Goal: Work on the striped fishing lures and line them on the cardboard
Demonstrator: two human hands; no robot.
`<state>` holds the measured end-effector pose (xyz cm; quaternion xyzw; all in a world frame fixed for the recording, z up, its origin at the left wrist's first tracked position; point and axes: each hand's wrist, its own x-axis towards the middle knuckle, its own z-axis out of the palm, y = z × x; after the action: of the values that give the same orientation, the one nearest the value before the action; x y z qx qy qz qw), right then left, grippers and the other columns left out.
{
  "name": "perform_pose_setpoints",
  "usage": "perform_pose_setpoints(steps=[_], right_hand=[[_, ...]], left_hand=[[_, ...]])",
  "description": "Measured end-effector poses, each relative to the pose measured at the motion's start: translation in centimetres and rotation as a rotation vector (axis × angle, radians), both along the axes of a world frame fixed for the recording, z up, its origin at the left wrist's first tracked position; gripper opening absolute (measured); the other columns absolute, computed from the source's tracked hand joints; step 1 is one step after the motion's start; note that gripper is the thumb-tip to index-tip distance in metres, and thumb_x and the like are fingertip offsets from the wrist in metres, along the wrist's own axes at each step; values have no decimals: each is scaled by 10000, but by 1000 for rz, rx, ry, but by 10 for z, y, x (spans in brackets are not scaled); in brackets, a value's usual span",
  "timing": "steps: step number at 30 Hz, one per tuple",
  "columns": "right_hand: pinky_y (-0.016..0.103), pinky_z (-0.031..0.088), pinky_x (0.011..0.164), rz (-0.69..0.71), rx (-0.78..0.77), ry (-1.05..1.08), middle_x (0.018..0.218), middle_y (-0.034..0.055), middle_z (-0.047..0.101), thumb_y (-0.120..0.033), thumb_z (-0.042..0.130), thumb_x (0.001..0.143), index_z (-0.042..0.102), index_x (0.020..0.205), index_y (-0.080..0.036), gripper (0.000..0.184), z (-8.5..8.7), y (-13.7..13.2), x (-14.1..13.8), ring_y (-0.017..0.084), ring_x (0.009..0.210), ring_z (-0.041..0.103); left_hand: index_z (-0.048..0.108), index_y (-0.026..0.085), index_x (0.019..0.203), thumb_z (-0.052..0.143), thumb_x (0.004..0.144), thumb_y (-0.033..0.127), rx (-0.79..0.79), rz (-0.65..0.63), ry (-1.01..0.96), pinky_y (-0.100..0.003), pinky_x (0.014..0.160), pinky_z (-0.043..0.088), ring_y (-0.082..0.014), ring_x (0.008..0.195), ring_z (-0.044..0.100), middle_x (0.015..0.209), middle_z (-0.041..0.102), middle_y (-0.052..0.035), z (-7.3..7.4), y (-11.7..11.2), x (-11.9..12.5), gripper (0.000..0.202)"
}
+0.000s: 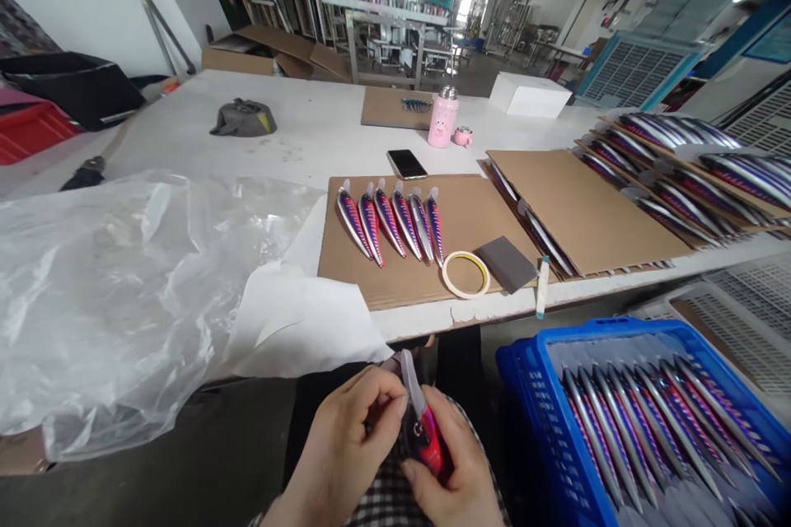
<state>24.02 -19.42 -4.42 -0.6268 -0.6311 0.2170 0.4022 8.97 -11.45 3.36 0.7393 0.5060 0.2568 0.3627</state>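
My right hand (454,453) is wrapped round a fishing lure (426,440) with a red and dark body, held over my lap. The lure's clear lip (409,379) points up and away from me. My left hand (358,428) is closed in a pinch beside the lure's head, at the base of the lip; whatever is between its fingertips is too small to make out. Ahead on the table, several similar purple, pink and silver lures (404,222) lie side by side on a cardboard sheet (475,206).
A tape roll (446,280), a grey pad (507,263) and a phone (406,164) lie ahead. Plastic sheeting (142,288) covers the left. At right are a blue crate (525,362) of lures and stacked cardboard layers (606,214). A pink bottle (442,119) stands farther back.
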Motion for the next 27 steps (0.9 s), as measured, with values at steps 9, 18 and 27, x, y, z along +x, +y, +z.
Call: perform_pose_setpoints(steps=[9,18,27], right_hand=[[376,477,981,40,70,-132,1280,58,592,-92,608,657,425,1346,-233,727,-2,0,6,268,1162,565],[386,519,937,201,106,-304,1307,54,571,-111,608,713,327,1418,-236,769,-2,5,24,279,1158,568],[407,514,945,103,47,-239,1288,67,587,-99,615,663,415,1365,-215,739,-3,4,5,284,1154,570]], left_hand=[[503,209,633,463,793,163,73,18,6,-189,500,386,-100,508,514,563,518,54,1,-2,3,171],[492,223,723,463,804,199,-150,16,-51,-222,562,413,-124,552,511,594,506,52,0,2,1,90],[498,239,719,412,853,202,171,97,204,-226,553,421,-132,608,609,659,600,48,-9,-7,3,163]])
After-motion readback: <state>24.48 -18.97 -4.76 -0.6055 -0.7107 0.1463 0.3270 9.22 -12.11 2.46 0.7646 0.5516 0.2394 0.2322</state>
